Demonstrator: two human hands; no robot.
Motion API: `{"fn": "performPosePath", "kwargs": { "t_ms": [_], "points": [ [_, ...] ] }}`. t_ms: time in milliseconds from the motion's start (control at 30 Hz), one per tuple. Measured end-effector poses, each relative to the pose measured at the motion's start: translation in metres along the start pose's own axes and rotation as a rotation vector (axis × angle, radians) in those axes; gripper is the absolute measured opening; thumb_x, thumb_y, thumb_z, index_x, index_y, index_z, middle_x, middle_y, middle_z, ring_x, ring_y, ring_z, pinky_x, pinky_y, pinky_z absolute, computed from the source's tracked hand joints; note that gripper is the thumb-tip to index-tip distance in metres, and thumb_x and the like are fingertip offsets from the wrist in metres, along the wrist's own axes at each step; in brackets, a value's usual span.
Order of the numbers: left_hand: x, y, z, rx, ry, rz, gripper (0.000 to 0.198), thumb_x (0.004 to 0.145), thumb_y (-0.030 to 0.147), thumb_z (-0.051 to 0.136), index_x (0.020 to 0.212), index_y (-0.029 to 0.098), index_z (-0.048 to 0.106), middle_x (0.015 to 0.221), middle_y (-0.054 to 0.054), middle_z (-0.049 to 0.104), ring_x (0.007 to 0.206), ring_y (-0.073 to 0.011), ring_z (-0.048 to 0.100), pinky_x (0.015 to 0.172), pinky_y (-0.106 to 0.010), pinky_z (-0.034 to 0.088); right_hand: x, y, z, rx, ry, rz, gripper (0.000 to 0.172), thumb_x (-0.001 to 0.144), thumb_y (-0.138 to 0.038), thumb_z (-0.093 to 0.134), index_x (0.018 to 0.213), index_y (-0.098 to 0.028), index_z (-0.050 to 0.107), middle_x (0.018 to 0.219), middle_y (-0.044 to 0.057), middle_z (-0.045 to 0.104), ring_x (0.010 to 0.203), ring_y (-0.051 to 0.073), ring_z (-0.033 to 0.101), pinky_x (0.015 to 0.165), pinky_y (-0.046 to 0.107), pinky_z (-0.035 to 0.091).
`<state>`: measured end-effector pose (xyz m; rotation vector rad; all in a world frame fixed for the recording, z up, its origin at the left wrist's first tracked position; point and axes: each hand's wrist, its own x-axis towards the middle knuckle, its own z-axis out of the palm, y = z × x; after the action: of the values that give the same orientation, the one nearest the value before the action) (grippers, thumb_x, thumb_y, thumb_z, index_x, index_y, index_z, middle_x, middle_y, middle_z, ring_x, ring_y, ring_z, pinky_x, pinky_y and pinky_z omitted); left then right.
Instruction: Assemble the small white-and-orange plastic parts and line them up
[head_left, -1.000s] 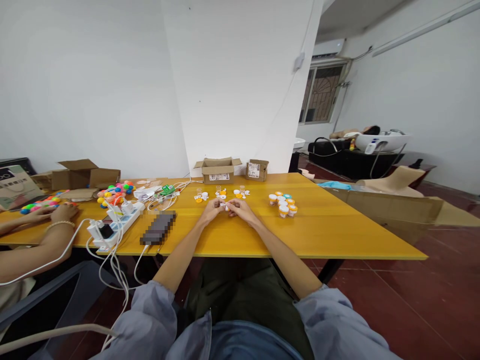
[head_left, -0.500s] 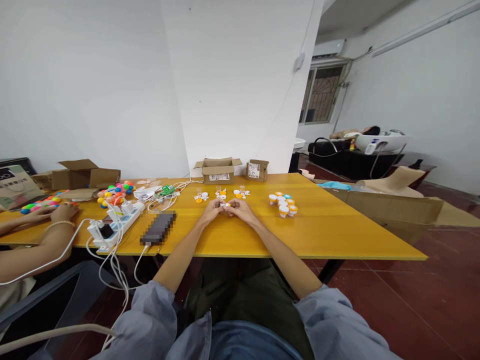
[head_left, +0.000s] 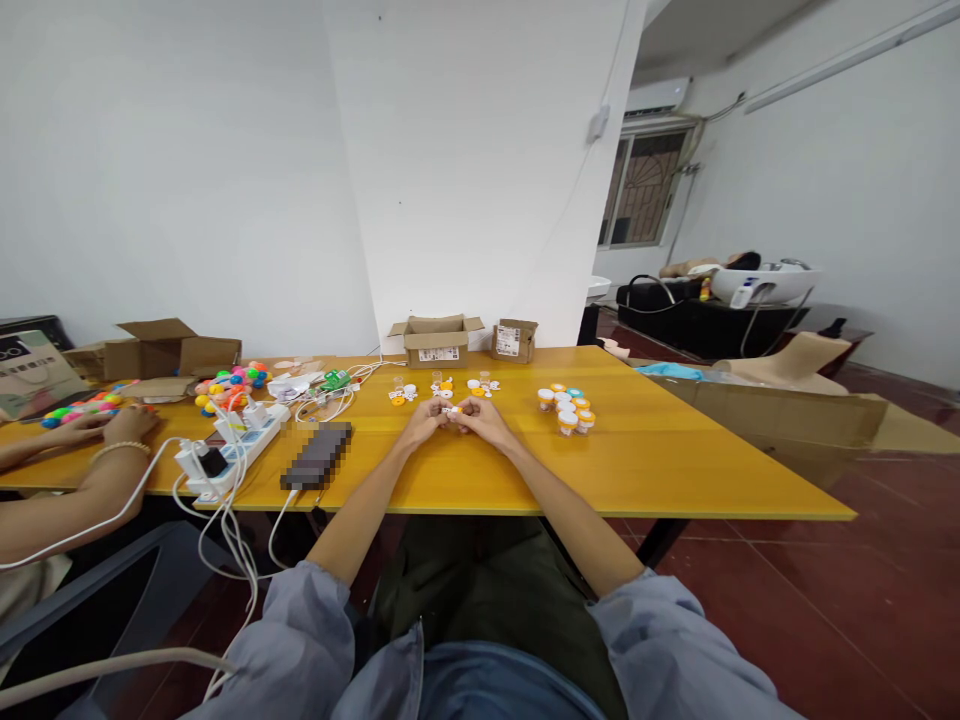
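My left hand (head_left: pixel 424 423) and my right hand (head_left: pixel 485 420) meet over the table, fingers closed around a small white-and-orange piece (head_left: pixel 454 411). Fingers hide most of it, so its exact kind is unclear. Just beyond my hands lie loose orange rings (head_left: pixel 397 401), white caps (head_left: pixel 410 391) and small white bits. Clear little cups (head_left: pixel 437 377) stand among them. To the right of my right hand is a cluster of small tubs (head_left: pixel 568 422) with white, orange and blue lids.
Two cardboard boxes (head_left: pixel 436 352) stand against the wall. On the left are a power strip (head_left: pixel 247 450) with tangled white cables, a dark blurred device (head_left: pixel 318 457) and colourful ball toys (head_left: pixel 232 386). Another person's arm (head_left: pixel 112 470) rests on the table there.
Hardly anything differs. My fingers shift very slightly around the small piece, while both hands stay in the same place.
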<state>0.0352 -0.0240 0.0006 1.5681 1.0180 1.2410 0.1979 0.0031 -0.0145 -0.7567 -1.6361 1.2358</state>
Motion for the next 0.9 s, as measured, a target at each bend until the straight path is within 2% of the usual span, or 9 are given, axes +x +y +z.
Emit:
{"fn": "performPosePath", "kwargs": {
  "t_ms": [900],
  "points": [
    [-0.0026, 0.0032, -0.0004, 0.002, 0.0, -0.037, 0.011, 0.066, 0.023, 0.076, 0.073, 0.018, 0.069, 0.06, 0.003, 0.06, 0.062, -0.013, 0.056, 0.066, -0.026, 0.046, -0.0015, -0.0019, 0.0002, 0.007, 0.005, -0.012, 0.036, 0.062, -0.048, 0.084, 0.074, -0.021, 0.064, 0.054, -0.004, 0.063, 0.048, 0.013, 0.059, 0.046, 0.023, 0.048]
  ]
}}
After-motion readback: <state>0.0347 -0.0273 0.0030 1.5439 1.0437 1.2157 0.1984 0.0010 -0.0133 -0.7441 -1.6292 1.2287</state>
